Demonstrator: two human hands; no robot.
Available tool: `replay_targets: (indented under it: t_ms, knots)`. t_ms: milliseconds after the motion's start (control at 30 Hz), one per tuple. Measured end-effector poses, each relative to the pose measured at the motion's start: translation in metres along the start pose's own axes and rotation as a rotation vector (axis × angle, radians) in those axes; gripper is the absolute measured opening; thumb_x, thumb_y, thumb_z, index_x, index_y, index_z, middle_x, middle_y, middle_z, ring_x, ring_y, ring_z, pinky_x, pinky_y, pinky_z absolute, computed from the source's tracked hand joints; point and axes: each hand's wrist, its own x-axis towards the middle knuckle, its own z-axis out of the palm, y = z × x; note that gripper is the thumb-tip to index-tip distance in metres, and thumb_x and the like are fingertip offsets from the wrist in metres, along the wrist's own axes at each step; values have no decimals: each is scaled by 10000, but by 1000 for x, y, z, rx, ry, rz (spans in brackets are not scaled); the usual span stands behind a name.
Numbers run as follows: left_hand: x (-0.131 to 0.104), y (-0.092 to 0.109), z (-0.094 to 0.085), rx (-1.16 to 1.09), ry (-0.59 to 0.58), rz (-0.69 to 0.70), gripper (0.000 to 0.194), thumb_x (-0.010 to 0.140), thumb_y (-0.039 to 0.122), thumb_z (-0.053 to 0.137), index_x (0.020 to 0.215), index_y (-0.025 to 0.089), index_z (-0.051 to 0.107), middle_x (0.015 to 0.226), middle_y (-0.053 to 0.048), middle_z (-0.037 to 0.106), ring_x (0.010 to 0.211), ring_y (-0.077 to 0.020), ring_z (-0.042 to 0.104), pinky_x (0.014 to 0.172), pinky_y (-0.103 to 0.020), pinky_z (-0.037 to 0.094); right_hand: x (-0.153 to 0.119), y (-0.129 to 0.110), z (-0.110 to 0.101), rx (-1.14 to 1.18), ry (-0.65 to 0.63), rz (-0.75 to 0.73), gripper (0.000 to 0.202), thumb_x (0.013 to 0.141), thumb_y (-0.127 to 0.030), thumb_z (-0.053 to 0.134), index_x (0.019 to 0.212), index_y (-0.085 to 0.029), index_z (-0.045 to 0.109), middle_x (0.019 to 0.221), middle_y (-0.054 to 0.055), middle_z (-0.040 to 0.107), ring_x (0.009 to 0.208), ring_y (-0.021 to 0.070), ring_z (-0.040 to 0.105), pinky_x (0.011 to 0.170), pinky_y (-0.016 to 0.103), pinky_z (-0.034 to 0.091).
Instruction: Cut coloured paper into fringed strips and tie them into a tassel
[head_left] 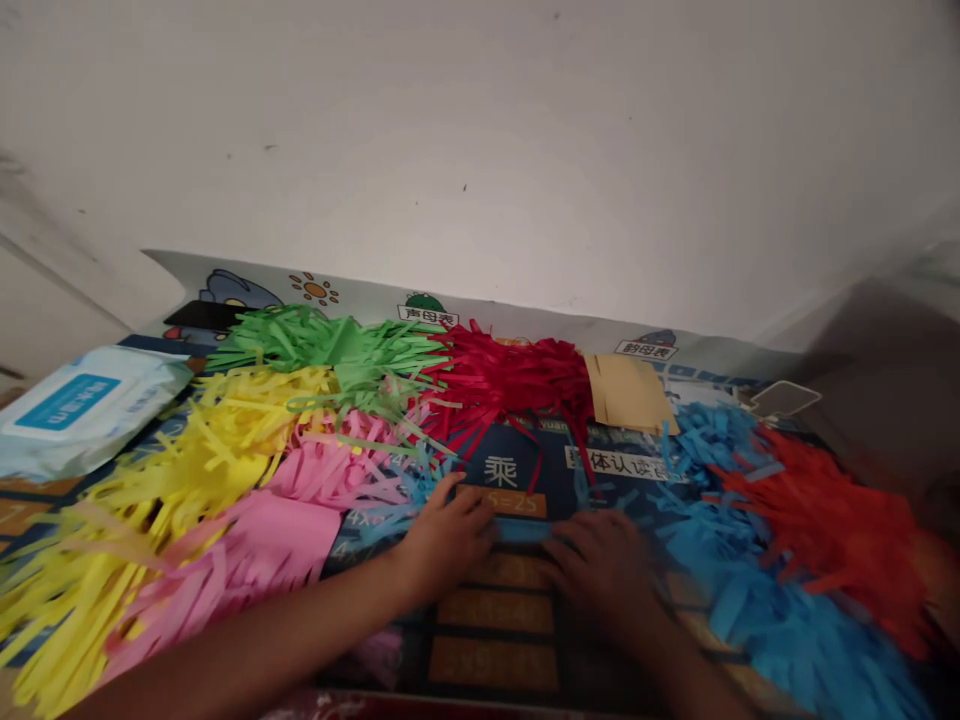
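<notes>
Between my hands runs a narrow blue paper strip (pixel 523 531), low over the middle of the printed mat. Its left end is in my left hand (pixel 452 528), whose fingers are curled around it; blue fringe (pixel 424 478) spreads out just beyond them. My right hand (pixel 604 560), a little blurred, has its fingers bent over the strip's right end. A few thin blue strands show above that hand. Much of the strip is hidden by my fingers.
Around the mat (pixel 491 664) lie fringed paper bundles: yellow (pixel 187 450), pink (pixel 255 545), green (pixel 330 345), dark red (pixel 514 375), blue (pixel 795 620) and orange-red (pixel 832 520). A tan paper piece (pixel 634 392) adjoins the dark red one. A wipes pack (pixel 90 405) lies left; a wall (pixel 480 150) stands behind.
</notes>
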Motion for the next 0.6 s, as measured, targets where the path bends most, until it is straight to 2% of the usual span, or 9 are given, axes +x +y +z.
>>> replay_targets:
  t_ms: [100,233,333,433,500,600]
  knots:
    - [4,7,-6,56,-45,37,128,861,317,619,866,198,666,843,-31,640,1003,-261,495,1075,-527,178,4,-2,1,-43,-77,-90,107,894,-183,609,961,-253,655,907,15,704,948,222,552,943,440,260]
    - [12,12,-6,69,-51,2,185,869,353,596,822,190,670,791,-34,636,937,-250,506,1064,-531,201,18,-4,3,-50,-100,13,116,886,-167,606,808,-236,658,815,15,694,881,212,554,885,422,284]
    - [14,10,0,67,-43,-20,116,870,264,600,799,199,665,768,-19,637,904,-226,515,1059,-514,215,27,-15,3,-74,-82,61,54,861,-203,637,901,-228,664,925,44,702,907,234,547,857,427,284]
    - [8,6,5,59,-25,-32,105,881,246,601,811,198,663,804,-19,650,930,-223,520,1060,-500,212,25,-23,10,-85,-51,-23,76,864,-207,636,935,-220,660,934,52,698,896,233,546,823,411,289]
    - [0,2,6,23,-8,-44,72,882,227,611,836,202,660,818,-13,654,933,-219,525,1055,-499,210,18,-18,17,-37,-31,-58,95,887,-163,595,854,-224,660,825,23,691,817,201,552,789,386,294]
    - [-12,-5,5,-78,26,-112,66,881,198,622,874,247,665,824,13,659,909,-198,540,1032,-492,227,4,0,23,91,21,27,173,921,-164,538,835,-235,670,810,6,685,788,171,568,770,356,302]
